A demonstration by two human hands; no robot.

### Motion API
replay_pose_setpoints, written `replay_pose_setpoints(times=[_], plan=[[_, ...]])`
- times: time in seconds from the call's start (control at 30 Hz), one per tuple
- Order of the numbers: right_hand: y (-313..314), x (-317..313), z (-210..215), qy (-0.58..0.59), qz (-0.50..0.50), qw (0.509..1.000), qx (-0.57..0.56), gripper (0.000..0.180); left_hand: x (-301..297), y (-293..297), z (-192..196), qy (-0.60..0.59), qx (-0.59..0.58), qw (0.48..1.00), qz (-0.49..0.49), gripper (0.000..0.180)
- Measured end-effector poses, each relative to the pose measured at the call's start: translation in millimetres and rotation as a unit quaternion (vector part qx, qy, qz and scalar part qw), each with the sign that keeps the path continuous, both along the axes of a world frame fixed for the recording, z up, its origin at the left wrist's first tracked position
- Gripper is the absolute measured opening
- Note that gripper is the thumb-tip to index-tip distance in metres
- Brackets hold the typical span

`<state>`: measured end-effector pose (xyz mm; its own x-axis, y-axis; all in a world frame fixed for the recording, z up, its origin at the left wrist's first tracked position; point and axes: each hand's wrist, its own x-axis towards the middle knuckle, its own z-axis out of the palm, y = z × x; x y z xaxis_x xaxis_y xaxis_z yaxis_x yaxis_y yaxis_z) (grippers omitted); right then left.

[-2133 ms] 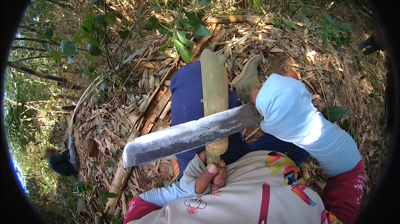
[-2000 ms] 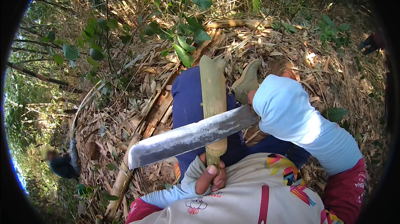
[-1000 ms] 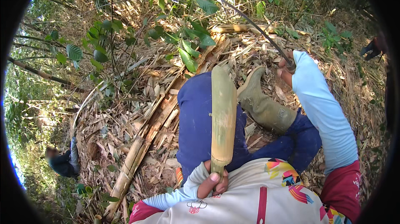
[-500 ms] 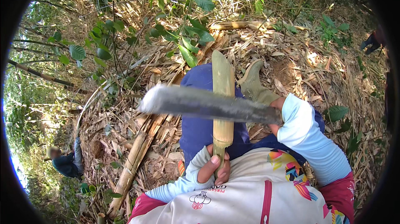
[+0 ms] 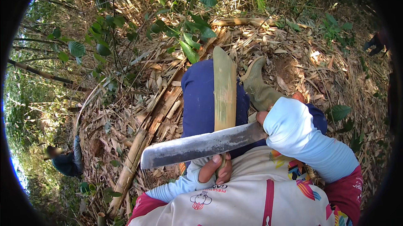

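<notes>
My left hand (image 5: 216,170) is wrapped round the narrow lower end of a split bamboo piece (image 5: 224,87), close to my belly. The bamboo points away from me over my blue-trousered knee (image 5: 197,100), its slanted tip at the far end. My right hand (image 5: 263,119) holds a machete (image 5: 201,144) by its handle, mostly hidden by the hand and the pale blue sleeve. The wide dark blade reaches to the left across the bamboo's lower part, just beyond my left hand, and covers that stretch. Whether the edge touches the bamboo I cannot tell.
Dry leaves and bamboo litter cover the ground. A bamboo pole (image 5: 130,169) lies to the left, another (image 5: 247,22) ahead. My rubber boot (image 5: 260,85) stands beyond the knee. Leafy stems (image 5: 111,37) rise at the upper left. Another person (image 5: 67,161) is far left.
The machete has come down along the bamboo toward my left hand, its blade now tilted lower at the left. My right hand moved left and slightly nearer. The left grip stays.
</notes>
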<state>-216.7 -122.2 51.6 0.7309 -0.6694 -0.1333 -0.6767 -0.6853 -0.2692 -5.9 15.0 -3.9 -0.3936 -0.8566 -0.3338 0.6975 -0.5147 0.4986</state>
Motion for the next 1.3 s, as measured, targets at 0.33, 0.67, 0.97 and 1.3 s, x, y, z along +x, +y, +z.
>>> replay_pose_setpoints(times=[0.33, 0.67, 0.97, 1.3], plan=[[-8.3, 0.1, 5.1, 0.021, -0.001, 1.0, -0.009, 0.017, 3.3, -5.5, 1.4, -0.058, -0.04, 0.997, -0.03, 0.021], [-17.6, -3.9, 1.9, 0.02, -0.014, 0.999, -0.029, 0.016, 7.3, -7.2, -1.5, -0.011, -0.034, 0.999, -0.039, 0.023], [-19.2, 1.8, 11.9, 0.063, 0.014, 0.998, 0.028, 0.017, 7.3, -8.7, -3.6, -0.002, -0.041, 0.999, -0.032, 0.025], [-28.2, -1.1, 3.7, 0.009, -0.045, 0.999, -0.025, 0.016, 0.3, -9.0, 2.0, -0.038, -0.039, 0.998, -0.006, 0.023]])
